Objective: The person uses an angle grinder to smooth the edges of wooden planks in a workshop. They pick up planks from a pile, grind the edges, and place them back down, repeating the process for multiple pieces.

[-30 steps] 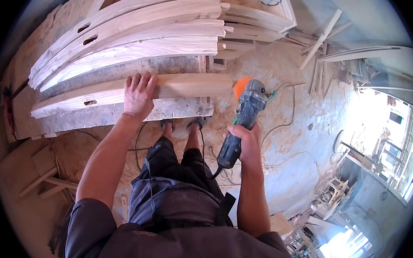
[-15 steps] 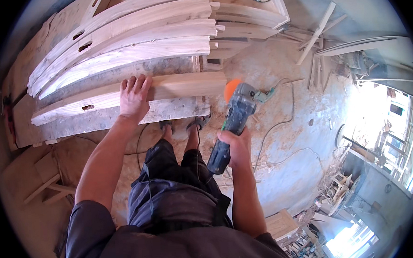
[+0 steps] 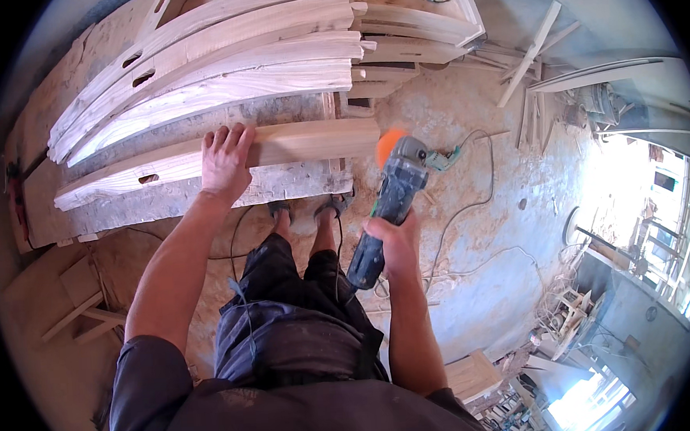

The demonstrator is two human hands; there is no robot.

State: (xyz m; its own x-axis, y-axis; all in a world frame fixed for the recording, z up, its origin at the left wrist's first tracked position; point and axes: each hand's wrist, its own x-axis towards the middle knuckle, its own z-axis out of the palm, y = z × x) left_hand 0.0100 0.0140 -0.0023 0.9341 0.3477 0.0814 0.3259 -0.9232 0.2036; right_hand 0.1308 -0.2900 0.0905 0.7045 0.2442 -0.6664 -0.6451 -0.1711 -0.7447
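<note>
Shifting left since a second ago: grinder [image 3: 389, 201], its orange disc [image 3: 389, 146] now sitting closer to the end of the pale board [image 3: 310, 142]; the two are meeting in view, but actual contact is hard to tell. Right hand [image 3: 397, 244] is grasping the grinder's dark, dust-smeared body, fingers wrapping around it. Left hand [image 3: 227, 163] is staying put on the board, fingers bending over its far edge and gripping it. Board is lying lengthwise along the near side of the bench [image 3: 296, 184], gently curving, smooth-looking, grain showing, with an oval slot [image 3: 149, 178] left of the hand. Bench top is looking rough, grey, stained. Beyond, similar curved boards [image 3: 274, 55] are lying side by side, stubby tenons [image 3: 359, 9] projecting at their right ends. Floor [image 3: 479, 240] is showing mottled blue-grey and brown.
</note>
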